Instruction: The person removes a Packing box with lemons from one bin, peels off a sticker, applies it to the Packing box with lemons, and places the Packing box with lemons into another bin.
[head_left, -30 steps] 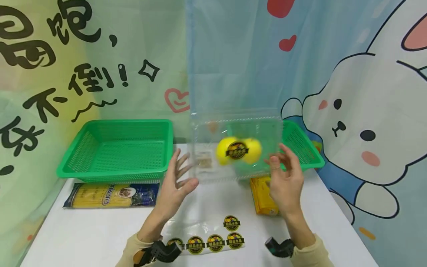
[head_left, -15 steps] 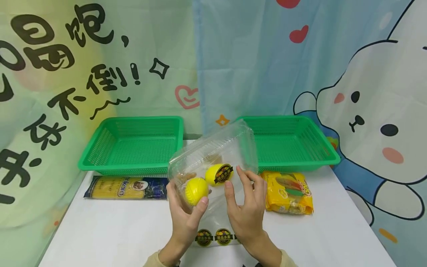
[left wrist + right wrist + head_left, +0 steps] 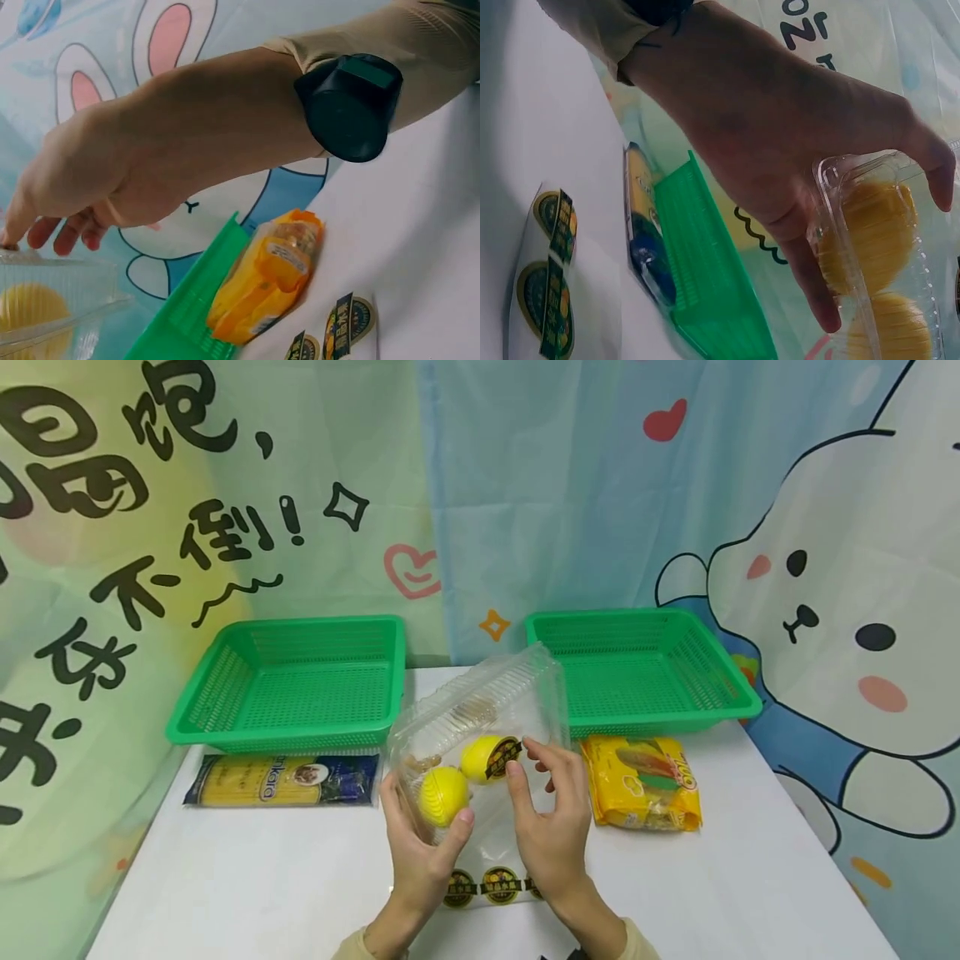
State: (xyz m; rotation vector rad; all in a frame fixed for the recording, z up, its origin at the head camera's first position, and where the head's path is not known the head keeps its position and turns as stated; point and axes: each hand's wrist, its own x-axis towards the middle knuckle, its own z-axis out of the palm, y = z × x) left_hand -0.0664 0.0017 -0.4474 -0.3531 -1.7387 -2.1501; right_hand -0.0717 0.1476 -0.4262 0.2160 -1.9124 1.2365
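Head view shows your left hand (image 3: 420, 852) gripping a clear plastic box (image 3: 480, 735) tilted above the table's middle, thumb curled over its near end; your right hand (image 3: 551, 827) touches its lid with loose fingers. Inside: two yellow lemons (image 3: 444, 795), one sticker (image 3: 502, 757). Behind: two green baskets (image 3: 292, 685).

Colours on and around the white table

The clear plastic box (image 3: 480, 727) in the hands held two yellow lemons (image 3: 442, 793), with a black-and-gold round label (image 3: 501, 757) on its lid. Beyond the hands stood two green mesh baskets (image 3: 292, 681). Left of the left hand (image 3: 423, 852) lay a yellow and dark blue pasta packet (image 3: 281, 779); right of the right hand (image 3: 551, 827), a yellow-orange packet (image 3: 645, 781). Beneath the wrists ran black-and-gold stickers (image 3: 483, 885). The backdrop showed a white rabbit, red hearts and black characters on green and blue.
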